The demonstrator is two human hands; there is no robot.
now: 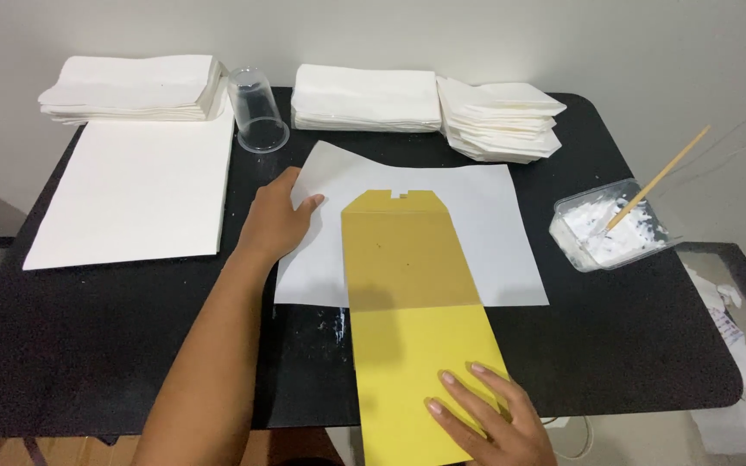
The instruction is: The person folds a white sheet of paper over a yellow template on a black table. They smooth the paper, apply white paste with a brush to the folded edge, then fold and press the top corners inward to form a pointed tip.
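Nearest to me, my right hand (485, 414) lies flat, fingers spread and gripping nothing, pressing down the near end of the yellow cardboard template (416, 311). That long strip runs away from me across the black table (88, 345), and its far, darker-toned half with a small notch at the top rests on the white paper sheet (494, 233). My left hand (276, 223) reaches to the sheet's left edge, palm down, with the thumb and fingertips pinching the paper's border where it lifts slightly off the table.

Judging from this, I am at the folding stage: the template is pinned in place and the left flap of the sheet is about to be brought over it. That move would call for steady pressure from the right hand so the strip does not slide, and a clean crease along the template's left edge.

Farther off, a large white sheet stack (140, 190) lies on the left, with piles of folded white paper (131, 86) behind it and more folded piles (364, 97) at the back. A clear plastic cup (256, 110) lies tipped on its side between them. On the right sits a clear tub of white paste (610, 226) with a wooden stick (662, 177) leaning in it.
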